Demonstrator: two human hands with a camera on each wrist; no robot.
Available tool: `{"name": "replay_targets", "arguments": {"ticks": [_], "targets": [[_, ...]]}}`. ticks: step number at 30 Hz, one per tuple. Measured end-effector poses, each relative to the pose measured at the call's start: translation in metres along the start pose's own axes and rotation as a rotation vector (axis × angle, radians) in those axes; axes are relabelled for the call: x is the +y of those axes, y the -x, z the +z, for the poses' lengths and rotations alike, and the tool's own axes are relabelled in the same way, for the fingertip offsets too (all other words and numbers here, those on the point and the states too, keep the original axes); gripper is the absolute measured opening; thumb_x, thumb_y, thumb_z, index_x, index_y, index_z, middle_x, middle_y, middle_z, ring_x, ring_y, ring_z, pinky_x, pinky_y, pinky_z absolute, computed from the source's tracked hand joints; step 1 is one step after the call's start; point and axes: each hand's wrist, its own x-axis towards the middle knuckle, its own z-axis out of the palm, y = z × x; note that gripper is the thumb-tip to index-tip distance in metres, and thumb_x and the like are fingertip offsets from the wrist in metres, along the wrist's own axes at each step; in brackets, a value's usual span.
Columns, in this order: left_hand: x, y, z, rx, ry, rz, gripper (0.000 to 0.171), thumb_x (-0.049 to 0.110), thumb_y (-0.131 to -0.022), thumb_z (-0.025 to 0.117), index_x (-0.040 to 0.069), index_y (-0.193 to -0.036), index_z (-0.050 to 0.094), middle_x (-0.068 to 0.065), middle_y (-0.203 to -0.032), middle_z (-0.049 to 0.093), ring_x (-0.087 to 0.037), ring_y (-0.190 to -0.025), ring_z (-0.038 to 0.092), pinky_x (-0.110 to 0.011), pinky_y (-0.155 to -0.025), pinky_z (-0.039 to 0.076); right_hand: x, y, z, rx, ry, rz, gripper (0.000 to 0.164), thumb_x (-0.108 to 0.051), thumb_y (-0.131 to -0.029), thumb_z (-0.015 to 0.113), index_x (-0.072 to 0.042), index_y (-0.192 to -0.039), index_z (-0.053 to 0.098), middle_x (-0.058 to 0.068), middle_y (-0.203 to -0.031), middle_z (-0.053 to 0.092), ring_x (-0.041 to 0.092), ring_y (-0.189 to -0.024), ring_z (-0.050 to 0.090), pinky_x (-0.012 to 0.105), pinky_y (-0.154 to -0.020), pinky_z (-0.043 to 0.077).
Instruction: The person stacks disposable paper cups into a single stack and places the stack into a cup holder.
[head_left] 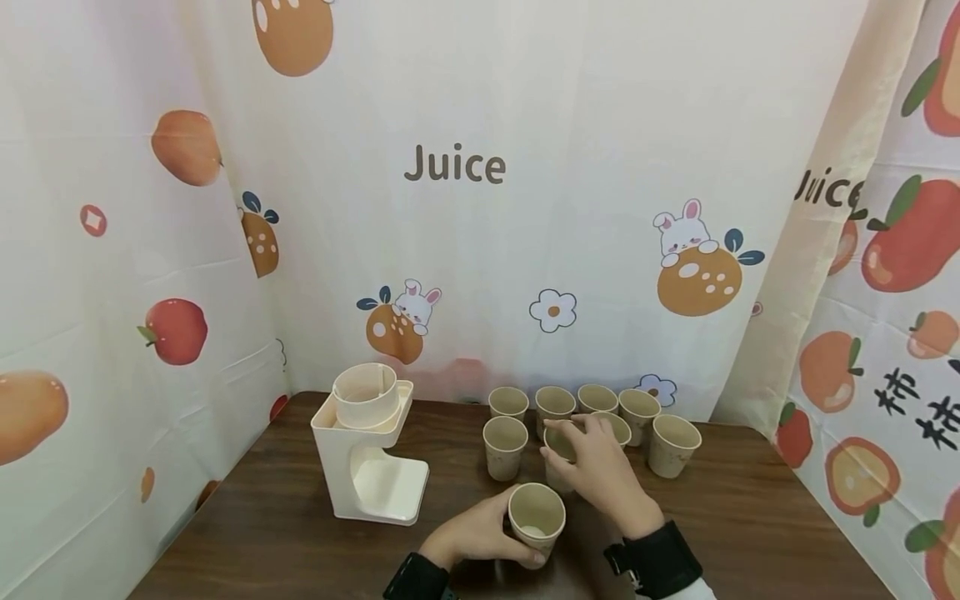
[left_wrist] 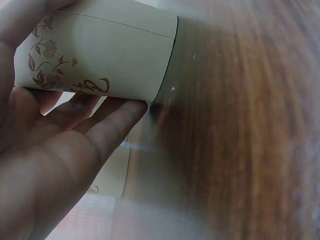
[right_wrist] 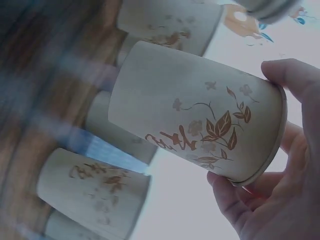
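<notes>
My left hand [head_left: 483,529] holds a beige paper cup [head_left: 542,533] upright near the front of the table, its fingers and thumb around the side. In the left wrist view this cup [left_wrist: 115,50] shows a brown flower print, and its base is close to the wood. My right hand [head_left: 600,475] pinches another paper cup [right_wrist: 195,110] near its rim, thumb on one side and fingers on the other. In the head view that cup [head_left: 557,479] is partly hidden behind the hand, among the standing cups.
Several more paper cups [head_left: 505,448] stand at the back right of the brown table [head_left: 285,533]. At left is a white stand [head_left: 337,475] with a round open container [head_left: 366,396] on top and a flat base. A fruit-printed curtain [head_left: 480,233] hangs behind.
</notes>
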Motion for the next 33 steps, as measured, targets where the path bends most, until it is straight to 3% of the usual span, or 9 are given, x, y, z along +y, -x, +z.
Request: {"name": "replay_targets", "arguments": {"ticks": [8,14,23,33], "targets": [[0.0,-0.001,-0.001,0.007,-0.019,0.0,0.067,0.025,-0.071,0.081,0.024,-0.128,0.046,-0.007,-0.115,0.062,-0.02,-0.105,0.056,-0.037,-0.094,0.044,-0.012,-0.003,-0.024,0.068,0.008,-0.057,0.039,-0.04,-0.081,0.069,-0.025,-0.116,0.065,0.021,-0.113,0.057,0.039,-0.105,0.047,0.058,-0.078,0.046],[0.003,-0.001,-0.002,0.016,-0.036,-0.016,0.068,0.026,-0.071,0.081,0.023,-0.128,0.046,-0.007,-0.116,0.062,-0.02,-0.105,0.056,-0.038,-0.094,0.043,-0.021,-0.004,-0.041,0.101,0.026,-0.098,0.04,-0.041,-0.081,0.069,-0.025,-0.118,0.064,0.019,-0.114,0.057,0.034,-0.102,0.047,0.054,-0.077,0.047],[0.004,0.001,-0.001,0.009,-0.044,-0.018,0.067,0.026,-0.071,0.081,0.024,-0.128,0.046,-0.005,-0.115,0.062,-0.018,-0.105,0.055,-0.036,-0.094,0.043,-0.037,-0.002,-0.061,0.1,0.027,-0.116,0.04,-0.041,-0.082,0.067,-0.03,-0.12,0.061,0.018,-0.117,0.056,0.033,-0.104,0.046,0.054,-0.072,0.05],[0.0,-0.001,-0.001,0.002,-0.037,-0.018,0.069,0.025,-0.072,0.08,0.024,-0.131,0.044,-0.006,-0.118,0.061,-0.02,-0.107,0.055,-0.038,-0.095,0.043,-0.044,0.002,-0.069,0.09,0.01,-0.131,0.04,-0.042,-0.083,0.065,-0.031,-0.121,0.06,0.016,-0.12,0.056,0.03,-0.108,0.045,0.053,-0.074,0.051]]}}
